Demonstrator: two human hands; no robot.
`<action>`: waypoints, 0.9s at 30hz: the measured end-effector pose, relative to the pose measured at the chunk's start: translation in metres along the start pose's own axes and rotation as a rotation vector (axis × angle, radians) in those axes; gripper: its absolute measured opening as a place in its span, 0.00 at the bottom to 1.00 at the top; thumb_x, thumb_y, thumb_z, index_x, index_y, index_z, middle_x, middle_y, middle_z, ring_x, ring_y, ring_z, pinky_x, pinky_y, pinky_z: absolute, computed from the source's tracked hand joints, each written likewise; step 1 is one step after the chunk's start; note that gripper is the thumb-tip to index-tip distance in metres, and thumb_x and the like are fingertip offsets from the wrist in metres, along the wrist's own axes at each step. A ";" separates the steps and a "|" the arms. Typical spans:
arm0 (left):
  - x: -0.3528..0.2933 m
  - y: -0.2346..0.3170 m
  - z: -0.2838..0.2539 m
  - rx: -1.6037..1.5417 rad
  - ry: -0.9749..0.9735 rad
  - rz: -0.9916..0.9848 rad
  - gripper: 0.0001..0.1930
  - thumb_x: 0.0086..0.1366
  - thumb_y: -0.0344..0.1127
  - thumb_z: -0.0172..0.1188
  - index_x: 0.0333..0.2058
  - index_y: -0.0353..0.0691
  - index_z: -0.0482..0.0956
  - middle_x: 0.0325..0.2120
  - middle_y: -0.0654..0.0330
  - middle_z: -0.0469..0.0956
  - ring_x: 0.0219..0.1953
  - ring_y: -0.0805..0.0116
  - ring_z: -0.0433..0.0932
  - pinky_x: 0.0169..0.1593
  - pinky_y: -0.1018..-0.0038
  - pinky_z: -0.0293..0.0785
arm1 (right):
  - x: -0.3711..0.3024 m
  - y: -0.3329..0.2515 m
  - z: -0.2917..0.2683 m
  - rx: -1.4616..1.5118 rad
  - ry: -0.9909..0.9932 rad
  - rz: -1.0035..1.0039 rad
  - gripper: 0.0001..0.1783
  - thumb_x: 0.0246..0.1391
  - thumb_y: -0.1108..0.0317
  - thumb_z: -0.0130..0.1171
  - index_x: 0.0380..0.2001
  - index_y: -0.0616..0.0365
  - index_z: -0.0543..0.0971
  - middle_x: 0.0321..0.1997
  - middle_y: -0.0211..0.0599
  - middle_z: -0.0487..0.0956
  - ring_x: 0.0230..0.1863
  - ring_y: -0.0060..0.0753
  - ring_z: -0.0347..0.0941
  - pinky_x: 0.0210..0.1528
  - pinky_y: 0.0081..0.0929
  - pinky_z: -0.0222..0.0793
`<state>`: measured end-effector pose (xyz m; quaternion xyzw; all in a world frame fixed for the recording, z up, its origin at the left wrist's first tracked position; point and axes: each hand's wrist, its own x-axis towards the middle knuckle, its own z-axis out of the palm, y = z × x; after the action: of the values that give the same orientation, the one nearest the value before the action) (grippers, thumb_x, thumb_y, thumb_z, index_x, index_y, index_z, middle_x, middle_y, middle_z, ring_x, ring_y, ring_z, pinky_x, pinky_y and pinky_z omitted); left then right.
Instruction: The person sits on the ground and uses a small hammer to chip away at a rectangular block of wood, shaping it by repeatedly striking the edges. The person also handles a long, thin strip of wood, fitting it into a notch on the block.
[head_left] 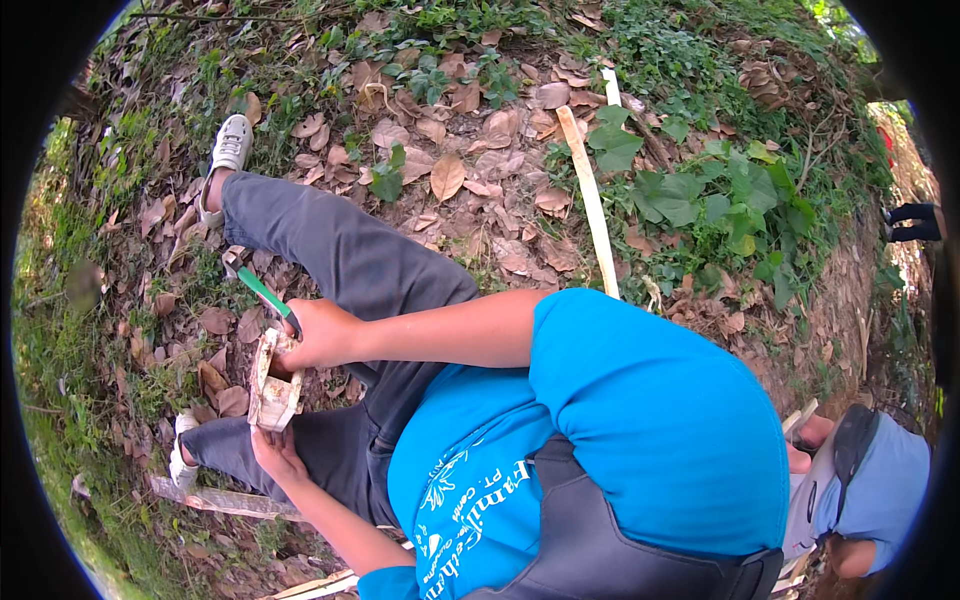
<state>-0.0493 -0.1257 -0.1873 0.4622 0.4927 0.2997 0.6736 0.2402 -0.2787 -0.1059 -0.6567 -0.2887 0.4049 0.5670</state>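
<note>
In my right hand (325, 334) is a hammer (264, 291) with a green and black handle. Its metal head points away toward the upper left, beside my knee. The same hand rests against the upper edge of a small, rough wooden box (273, 402), which has a dark hollow opening in its side. My left hand (278, 456) grips the box from its lower end, fingers closed along the wood. The box sits between my outstretched legs in grey trousers. Part of the fingers of my right hand is hidden behind the handle and box.
Dry leaves and green plants cover the ground. A long pale wooden strip (591, 200) lies beyond my right arm, and a plank (230, 500) beneath my left leg. Another person (870, 490) sits at the lower right; dark trousers (912, 222) of someone else show at the far right.
</note>
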 end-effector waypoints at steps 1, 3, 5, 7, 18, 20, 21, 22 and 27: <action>-0.004 -0.004 0.007 0.200 -0.007 0.145 0.34 0.70 0.48 0.54 0.70 0.42 0.58 0.69 0.52 0.60 0.69 0.48 0.62 0.68 0.48 0.63 | 0.004 0.009 0.003 -0.048 0.022 -0.027 0.27 0.36 0.58 0.76 0.32 0.61 0.71 0.24 0.42 0.80 0.27 0.37 0.82 0.31 0.34 0.76; -0.021 -0.007 0.023 0.604 -0.012 0.440 0.43 0.65 0.46 0.59 0.74 0.46 0.50 0.75 0.53 0.50 0.73 0.48 0.55 0.70 0.48 0.58 | 0.012 0.027 0.011 -0.176 0.081 -0.082 0.27 0.35 0.57 0.75 0.33 0.61 0.73 0.25 0.44 0.80 0.28 0.43 0.81 0.35 0.37 0.76; -0.042 0.014 0.054 0.829 -0.293 0.651 0.57 0.55 0.44 0.67 0.76 0.48 0.38 0.77 0.53 0.38 0.77 0.45 0.41 0.74 0.46 0.45 | 0.017 0.047 0.020 -0.246 0.100 -0.083 0.27 0.34 0.57 0.75 0.33 0.62 0.74 0.26 0.45 0.81 0.30 0.47 0.81 0.37 0.39 0.76; -0.054 0.028 0.094 0.998 -0.291 0.784 0.56 0.52 0.40 0.71 0.75 0.44 0.45 0.75 0.49 0.46 0.76 0.43 0.47 0.74 0.49 0.50 | 0.021 0.061 0.023 -0.266 0.079 -0.036 0.27 0.34 0.57 0.75 0.33 0.62 0.75 0.27 0.45 0.81 0.31 0.50 0.80 0.38 0.42 0.75; 0.012 -0.040 0.036 0.733 -0.110 0.579 0.42 0.53 0.35 0.77 0.63 0.30 0.66 0.57 0.48 0.72 0.57 0.54 0.73 0.63 0.60 0.69 | -0.008 0.002 -0.045 0.328 0.055 0.120 0.20 0.65 0.54 0.61 0.37 0.62 0.71 0.28 0.38 0.81 0.17 0.25 0.77 0.18 0.23 0.73; 0.014 -0.042 0.028 0.604 -0.096 0.375 0.40 0.58 0.33 0.76 0.64 0.27 0.63 0.60 0.48 0.70 0.59 0.62 0.72 0.63 0.64 0.70 | -0.014 0.014 -0.101 0.283 0.226 0.036 0.18 0.66 0.55 0.59 0.38 0.60 0.72 0.26 0.35 0.79 0.15 0.22 0.73 0.17 0.25 0.70; 0.015 -0.040 0.017 0.645 -0.088 0.352 0.42 0.58 0.33 0.76 0.66 0.27 0.62 0.60 0.48 0.71 0.59 0.61 0.72 0.64 0.64 0.69 | -0.022 0.013 -0.130 0.156 0.319 0.077 0.18 0.65 0.55 0.60 0.41 0.61 0.73 0.26 0.35 0.79 0.19 0.30 0.75 0.23 0.32 0.72; 0.015 -0.041 0.012 0.633 -0.105 0.359 0.43 0.58 0.32 0.75 0.67 0.27 0.61 0.61 0.48 0.70 0.59 0.60 0.72 0.64 0.65 0.68 | -0.023 0.034 -0.159 -0.154 0.452 -0.004 0.19 0.64 0.55 0.59 0.45 0.61 0.74 0.28 0.40 0.80 0.28 0.39 0.78 0.33 0.39 0.74; 0.006 -0.025 0.018 0.669 -0.123 0.265 0.44 0.59 0.31 0.74 0.69 0.28 0.59 0.63 0.49 0.69 0.60 0.59 0.72 0.66 0.65 0.66 | -0.085 0.160 -0.262 -0.600 0.504 0.357 0.15 0.59 0.59 0.60 0.42 0.59 0.78 0.36 0.52 0.81 0.41 0.55 0.80 0.45 0.49 0.73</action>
<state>-0.0316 -0.1359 -0.2106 0.7342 0.4577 0.1782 0.4687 0.4097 -0.5144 -0.2371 -0.9106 -0.1281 0.2215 0.3247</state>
